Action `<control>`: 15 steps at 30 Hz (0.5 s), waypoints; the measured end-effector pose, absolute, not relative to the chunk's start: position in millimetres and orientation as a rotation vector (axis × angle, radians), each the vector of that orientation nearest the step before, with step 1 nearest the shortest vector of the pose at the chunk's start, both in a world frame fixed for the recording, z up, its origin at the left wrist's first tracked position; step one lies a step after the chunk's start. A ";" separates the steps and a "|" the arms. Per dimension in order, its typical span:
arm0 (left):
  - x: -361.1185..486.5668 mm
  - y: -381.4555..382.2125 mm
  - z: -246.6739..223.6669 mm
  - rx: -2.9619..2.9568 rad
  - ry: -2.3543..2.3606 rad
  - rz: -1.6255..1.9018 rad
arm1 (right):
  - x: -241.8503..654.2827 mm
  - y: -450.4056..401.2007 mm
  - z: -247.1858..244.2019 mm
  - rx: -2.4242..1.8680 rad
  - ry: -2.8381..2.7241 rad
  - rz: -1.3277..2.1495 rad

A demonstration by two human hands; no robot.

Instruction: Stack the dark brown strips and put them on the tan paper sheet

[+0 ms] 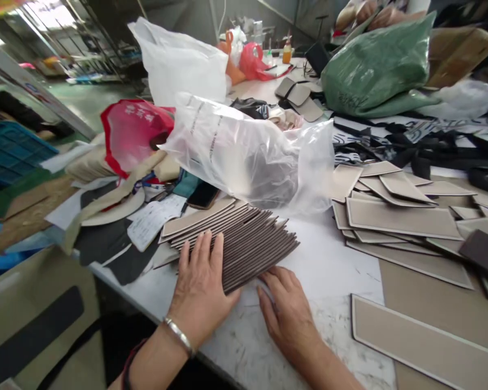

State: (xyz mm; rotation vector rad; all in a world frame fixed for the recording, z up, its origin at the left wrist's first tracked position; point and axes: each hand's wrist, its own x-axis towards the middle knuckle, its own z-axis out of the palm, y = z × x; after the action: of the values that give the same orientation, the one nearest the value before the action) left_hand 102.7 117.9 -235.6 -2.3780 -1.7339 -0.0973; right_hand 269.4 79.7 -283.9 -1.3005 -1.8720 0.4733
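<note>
A fanned stack of flat brown panels rests on the table in front of me, its many thin dark edges facing up. My left hand grips the near left side of this stack, fingers over the edges and thumb low at the near end. At the stack's near right edge, my right hand touches it with its fingertips, the thumb held apart. To the right lies a loose heap of beige panels with pale borders. One single beige panel lies nearer to me.
Behind the stack sits a clear plastic bag with dark contents. A phone, an open notebook and fabric scraps lie left. A red bag and a green sack stand farther back. Another person's hands show at the top.
</note>
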 end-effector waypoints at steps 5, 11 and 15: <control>116.5 99.9 -240.7 -2.323 -1.784 -0.035 | 264.5 78.4 -290.4 -1.352 -1.854 0.369; 118.1 101.2 -234.1 -2.373 -1.891 -0.086 | 262.7 80.4 -294.1 -1.350 -1.861 0.305; 112.8 122.3 -214.1 -2.392 -2.070 -0.014 | 261.6 82.5 -294.9 -1.293 -1.877 0.269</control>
State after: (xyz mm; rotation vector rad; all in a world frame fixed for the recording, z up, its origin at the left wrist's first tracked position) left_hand 112.8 122.3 -214.1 -2.3917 -2.0703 -0.0142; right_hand 261.6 82.5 -294.9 -1.2932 -1.8773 0.2693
